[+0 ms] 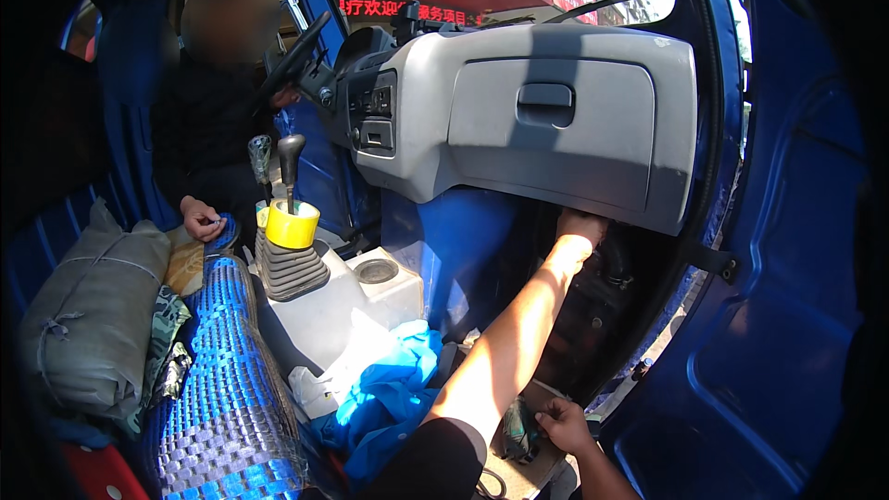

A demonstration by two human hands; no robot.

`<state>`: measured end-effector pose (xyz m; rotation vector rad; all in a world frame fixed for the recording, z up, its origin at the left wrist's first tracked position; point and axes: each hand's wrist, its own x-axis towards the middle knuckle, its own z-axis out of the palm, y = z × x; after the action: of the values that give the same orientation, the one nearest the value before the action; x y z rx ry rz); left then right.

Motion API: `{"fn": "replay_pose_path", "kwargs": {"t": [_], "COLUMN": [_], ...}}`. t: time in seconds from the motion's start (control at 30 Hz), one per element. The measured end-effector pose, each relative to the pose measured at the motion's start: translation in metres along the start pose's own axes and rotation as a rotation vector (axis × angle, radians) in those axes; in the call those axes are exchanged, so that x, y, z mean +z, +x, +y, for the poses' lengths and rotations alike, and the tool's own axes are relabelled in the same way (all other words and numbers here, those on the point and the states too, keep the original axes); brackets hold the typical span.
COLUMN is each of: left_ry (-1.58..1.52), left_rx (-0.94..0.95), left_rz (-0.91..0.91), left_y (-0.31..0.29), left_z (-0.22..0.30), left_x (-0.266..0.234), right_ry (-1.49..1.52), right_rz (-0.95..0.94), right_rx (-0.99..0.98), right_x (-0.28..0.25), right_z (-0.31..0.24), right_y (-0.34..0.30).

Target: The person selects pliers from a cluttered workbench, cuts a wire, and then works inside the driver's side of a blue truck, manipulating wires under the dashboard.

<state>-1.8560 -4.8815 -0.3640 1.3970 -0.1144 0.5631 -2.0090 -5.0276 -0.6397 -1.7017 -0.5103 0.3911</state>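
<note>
My left arm, dark-sleeved above the elbow, stretches up to the grey dashboard (556, 153). My left hand (582, 230) is at its underside, below the glove box (552, 106); its fingertips are hidden behind the lower edge. Dark parts and hoses (602, 287) sit in the shaded hollow beneath. Lower down, by the door sill, my right hand (567, 426) has its fingers curled with thumb and forefinger close together. Whatever they may hold is too small to make out. A dark green patterned cloth (519, 431) lies just left of it.
A person (208, 120) sits at the steering wheel (294, 57). Yellow tape (292, 225) rings the gear lever (291, 167). Bright blue fabric (389, 389) lies beside the woven seat cover (218, 361), with a tied grey bundle (93, 315) behind. The blue door (741, 343) stands open at right.
</note>
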Motion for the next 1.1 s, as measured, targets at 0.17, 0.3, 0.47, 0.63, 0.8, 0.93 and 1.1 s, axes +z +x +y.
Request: {"fn": "replay_pose_path", "kwargs": {"t": [0.17,0.3,0.47,0.63,0.8,0.93,1.1], "left_ry": [-0.02,-0.168,-0.12,-0.082,-0.106,-0.114,-0.081], "left_rx": [0.026,0.029,-0.079,-0.062,-0.081,-0.076,-0.054], "left_rz": [0.006,-0.024,-0.121,-0.164,-0.17,-0.199,-0.214], "left_y": [-0.004,-0.01,-0.015,-0.02,-0.018,-0.014,-0.012], "left_z": [0.001,0.006,0.019,0.023,0.02,0.019,0.017], "left_x": [0.0,-0.002,-0.011,-0.014,-0.016,-0.017,-0.019], "right_ry": [-0.062,-0.103,0.02,0.279,0.283,0.317,0.328], "right_rz": [0.0,0.014,-0.011,-0.008,0.319,0.475,0.444], "right_rx": [0.01,-0.014,0.005,-0.068,-0.314,-0.335,-0.315], "right_x": [-0.002,-0.002,0.0,-0.018,-0.052,-0.068,-0.076], "right_z": [-0.005,-0.004,-0.018,-0.08,-0.169,-0.215,-0.234], "right_y": [-0.002,-0.002,-0.005,0.019,0.069,0.087,0.089]}}
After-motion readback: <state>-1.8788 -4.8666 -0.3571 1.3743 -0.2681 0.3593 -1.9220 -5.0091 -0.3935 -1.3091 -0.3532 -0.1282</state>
